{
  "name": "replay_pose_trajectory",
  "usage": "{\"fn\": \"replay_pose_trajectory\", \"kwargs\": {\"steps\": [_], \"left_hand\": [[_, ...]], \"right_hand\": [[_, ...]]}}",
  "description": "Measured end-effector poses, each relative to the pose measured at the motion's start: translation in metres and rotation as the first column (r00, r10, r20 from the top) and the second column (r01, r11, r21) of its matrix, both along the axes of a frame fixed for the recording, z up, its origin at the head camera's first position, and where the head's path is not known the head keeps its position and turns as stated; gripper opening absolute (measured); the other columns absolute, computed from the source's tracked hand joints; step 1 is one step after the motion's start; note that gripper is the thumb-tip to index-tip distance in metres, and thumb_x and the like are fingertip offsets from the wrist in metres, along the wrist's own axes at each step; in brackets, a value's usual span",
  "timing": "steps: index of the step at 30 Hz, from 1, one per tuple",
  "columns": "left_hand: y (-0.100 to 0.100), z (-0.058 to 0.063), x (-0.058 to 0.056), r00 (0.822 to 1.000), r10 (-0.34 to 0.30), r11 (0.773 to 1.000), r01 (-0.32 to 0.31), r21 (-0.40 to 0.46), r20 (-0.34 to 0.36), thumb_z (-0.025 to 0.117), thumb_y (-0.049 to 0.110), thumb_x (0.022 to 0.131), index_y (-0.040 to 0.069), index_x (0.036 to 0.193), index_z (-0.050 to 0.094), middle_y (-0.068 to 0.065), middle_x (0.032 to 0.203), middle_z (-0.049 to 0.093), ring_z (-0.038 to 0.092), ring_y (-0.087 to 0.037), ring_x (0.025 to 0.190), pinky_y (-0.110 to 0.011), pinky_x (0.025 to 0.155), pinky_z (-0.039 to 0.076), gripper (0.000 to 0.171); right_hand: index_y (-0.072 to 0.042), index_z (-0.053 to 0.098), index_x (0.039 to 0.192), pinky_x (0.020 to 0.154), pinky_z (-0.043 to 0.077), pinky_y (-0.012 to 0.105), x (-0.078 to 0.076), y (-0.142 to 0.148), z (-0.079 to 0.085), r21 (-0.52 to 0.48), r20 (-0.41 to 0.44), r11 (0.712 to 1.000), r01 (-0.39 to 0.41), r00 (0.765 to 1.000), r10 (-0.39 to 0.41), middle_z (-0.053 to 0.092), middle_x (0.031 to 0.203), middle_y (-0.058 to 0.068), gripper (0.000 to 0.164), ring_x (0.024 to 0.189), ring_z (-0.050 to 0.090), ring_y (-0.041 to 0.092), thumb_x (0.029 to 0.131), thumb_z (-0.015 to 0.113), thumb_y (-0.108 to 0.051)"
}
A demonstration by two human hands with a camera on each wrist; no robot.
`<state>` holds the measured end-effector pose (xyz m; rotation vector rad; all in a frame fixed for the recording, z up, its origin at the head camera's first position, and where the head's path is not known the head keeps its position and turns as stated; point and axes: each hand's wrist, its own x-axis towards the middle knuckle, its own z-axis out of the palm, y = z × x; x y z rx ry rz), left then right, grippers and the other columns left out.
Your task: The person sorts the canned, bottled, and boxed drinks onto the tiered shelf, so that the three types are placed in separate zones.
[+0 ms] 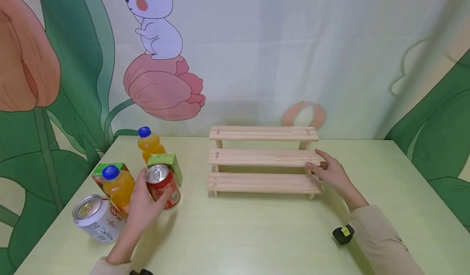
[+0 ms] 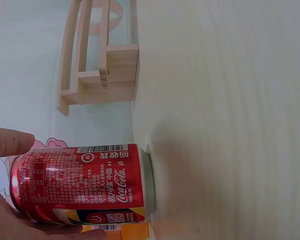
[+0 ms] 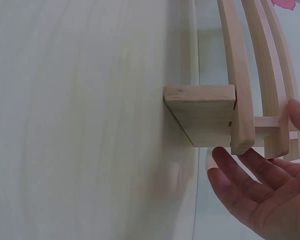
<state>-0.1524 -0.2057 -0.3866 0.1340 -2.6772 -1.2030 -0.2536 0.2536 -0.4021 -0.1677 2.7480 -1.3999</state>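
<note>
Red can (image 1: 165, 184) left of three-tier wooden shelf (image 1: 262, 157)

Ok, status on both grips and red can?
Left grip holds red can. Right grip at right end of wooden rack. Green carton close behind can; nearer orange bottle beside left grip.

Left wrist feed, which I read as turned sideways: my left hand (image 2: 5, 217) grips a red Coca-Cola can (image 2: 80, 182), thumb on one side, fingers on the other. White print and a barcode face me. An orange object (image 2: 135, 231) sits partly hidden behind it. Wooden rack (image 2: 110, 92), stepped, stands apart on the pale table (image 2: 230, 125). Pink shape (image 2: 57, 143) on the light backdrop (image 2: 20, 65).
</note>
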Motion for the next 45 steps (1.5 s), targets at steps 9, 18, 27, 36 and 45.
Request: {"fn": "replay_pose_trajectory", "kwargs": {"steps": [9, 18, 27, 36, 45], "left_hand": [[0.003, -0.011, -0.011, 0.999, 0.048, 0.998, -0.047, 0.028, -0.021, 0.068, 0.020, 0.081, 0.002, 0.140, 0.012, -0.024, 0.134, 0.035, 0.039, -0.041, 0.119, -0.056, 0.094, 0.035, 0.083], [0.002, -0.009, -0.014, 0.998, 0.060, 0.997, -0.060, 0.044, 0.009, 0.068, 0.023, 0.082, 0.000, 0.140, 0.011, -0.027, 0.134, 0.035, 0.039, -0.042, 0.119, -0.056, 0.094, 0.036, 0.084], [0.002, -0.007, -0.012, 0.998, 0.069, 0.997, -0.069, 0.028, 0.003, 0.070, 0.022, 0.081, -0.001, 0.139, 0.016, -0.026, 0.133, 0.037, 0.040, -0.042, 0.118, -0.055, 0.093, 0.038, 0.082], [0.009, 0.002, -0.005, 0.996, 0.046, 0.998, -0.044, 0.036, -0.077, 0.073, 0.018, 0.077, -0.001, 0.136, 0.023, -0.024, 0.131, 0.041, 0.043, -0.041, 0.116, -0.055, 0.091, 0.040, 0.080], [0.017, 0.015, -0.004, 0.986, 0.058, 0.998, -0.051, 0.049, -0.156, 0.075, 0.018, 0.075, -0.001, 0.134, 0.029, -0.025, 0.128, 0.045, 0.046, -0.041, 0.113, -0.054, 0.087, 0.043, 0.078]], "right_hand": [[0.004, 0.015, 0.142, 0.069, 0.051, 0.028, 0.000, 0.000, 0.000, -0.054, 0.004, 0.999, 0.006, 1.000, -0.006, 0.059, 0.106, 0.029, 0.077, 0.089, 0.063, 0.027, 0.090, 0.054, -0.037], [0.002, 0.015, 0.143, 0.065, 0.051, 0.024, 0.000, -0.001, -0.001, -0.100, 0.016, 0.995, 0.027, 1.000, -0.025, 0.060, 0.102, 0.028, 0.076, 0.084, 0.063, 0.020, 0.090, 0.055, -0.035], [0.001, 0.018, 0.143, 0.063, 0.051, 0.023, 0.001, -0.004, -0.002, -0.124, 0.024, 0.990, 0.059, 0.998, -0.056, 0.057, 0.108, 0.030, 0.073, 0.086, 0.063, 0.022, 0.090, 0.056, -0.032], [0.000, 0.018, 0.143, 0.060, 0.049, 0.023, 0.001, -0.004, -0.002, -0.128, 0.033, 0.989, 0.069, 0.997, -0.065, 0.058, 0.105, 0.029, 0.073, 0.084, 0.062, 0.020, 0.090, 0.056, -0.031], [0.001, 0.018, 0.143, 0.058, 0.048, 0.023, 0.000, -0.004, -0.001, -0.121, 0.033, 0.990, 0.073, 0.997, -0.070, 0.059, 0.104, 0.028, 0.072, 0.081, 0.062, 0.015, 0.090, 0.057, -0.031]]}}
